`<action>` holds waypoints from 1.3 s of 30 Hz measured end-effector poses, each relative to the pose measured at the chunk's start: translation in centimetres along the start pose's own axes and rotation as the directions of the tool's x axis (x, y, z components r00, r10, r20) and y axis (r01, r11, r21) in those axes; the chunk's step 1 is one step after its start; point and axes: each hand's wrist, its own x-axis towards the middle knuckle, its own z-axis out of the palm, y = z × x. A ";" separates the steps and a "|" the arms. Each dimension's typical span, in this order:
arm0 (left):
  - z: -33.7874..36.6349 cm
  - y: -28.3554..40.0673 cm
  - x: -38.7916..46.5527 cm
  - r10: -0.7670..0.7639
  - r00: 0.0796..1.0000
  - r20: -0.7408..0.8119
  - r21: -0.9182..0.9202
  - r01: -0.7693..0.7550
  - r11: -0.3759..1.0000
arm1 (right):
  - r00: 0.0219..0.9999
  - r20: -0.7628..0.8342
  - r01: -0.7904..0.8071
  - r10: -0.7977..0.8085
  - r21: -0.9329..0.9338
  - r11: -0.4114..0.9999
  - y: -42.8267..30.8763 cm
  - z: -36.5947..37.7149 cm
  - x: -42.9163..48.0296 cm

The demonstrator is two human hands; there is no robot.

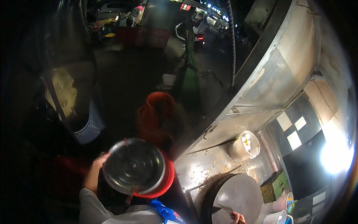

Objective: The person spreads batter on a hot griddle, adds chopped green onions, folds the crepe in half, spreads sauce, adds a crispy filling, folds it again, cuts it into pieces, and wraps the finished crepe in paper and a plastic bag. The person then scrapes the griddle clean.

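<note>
My left hand [103, 159] reaches out at the left and grips the rim of a wide round metal lid or basin [134, 165]. A red strip crosses its far edge. Below it, a red plastic basin [168, 176] shows as a crescent on the right; whether the two touch is hard to tell. At the bottom right, my right hand [237, 217] is closed around the handle of a flat metal spatula [225, 208]. Its blade lies over or on the round griddle plate [239, 193], whose surface looks bare.
Food scraps litter the metal counter [195, 170]. A white bucket [237, 149] holding eggs stands there. Beside the griddle are a green box [275, 187] and small pails [275, 217]. A stained metal panel [263, 84] borders the counter. Orange container [160, 103] ahead on dark ground.
</note>
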 end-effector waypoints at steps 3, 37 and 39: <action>0.4 -1.6 -0.6 -0.072 0.994 0.081 0.142 0.060 0.988 | 1.000 0.001 0.017 -0.017 0.033 0.999 -0.2 0.8 -0.5; 14.4 5.3 -1.3 0.851 0.507 0.137 0.913 -0.398 0.090 | 0.942 -0.316 0.038 -0.117 -0.245 0.969 11.5 -16.7 -10.4; 19.0 5.7 -5.1 0.855 0.499 0.143 0.818 -0.546 0.182 | 0.927 -0.337 0.060 -0.166 -0.304 0.951 14.1 -18.3 -7.0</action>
